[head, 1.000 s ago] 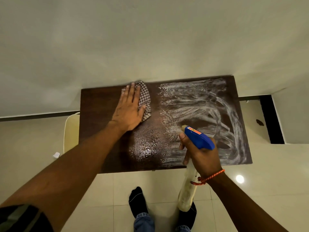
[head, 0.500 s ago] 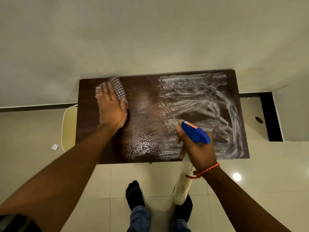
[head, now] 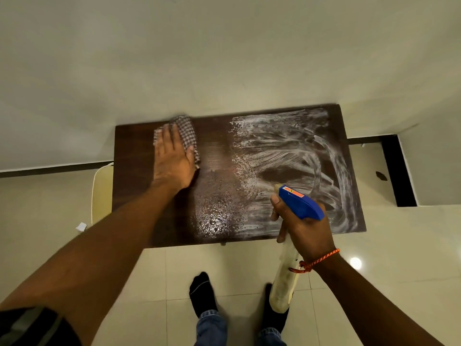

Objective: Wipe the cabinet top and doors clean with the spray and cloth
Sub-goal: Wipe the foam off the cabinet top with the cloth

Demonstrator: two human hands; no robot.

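Left hand [head: 172, 158]: fingers flat on cloth [head: 188, 131], back of cabinet top [head: 134, 171].
Right hand [head: 306, 233]: grips spray bottle [head: 299, 202].
Risk: puddle [head: 214, 221] may drip off the front.

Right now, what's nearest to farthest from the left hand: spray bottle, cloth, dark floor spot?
1. cloth, under the left hand, at the back edge.
2. spray bottle, in the right hand, to the right.
3. dark floor spot, far right, beyond the cabinet top.

The left grip [head: 173, 158] lies flat, fingers straight; the right grip [head: 303, 231] curls.
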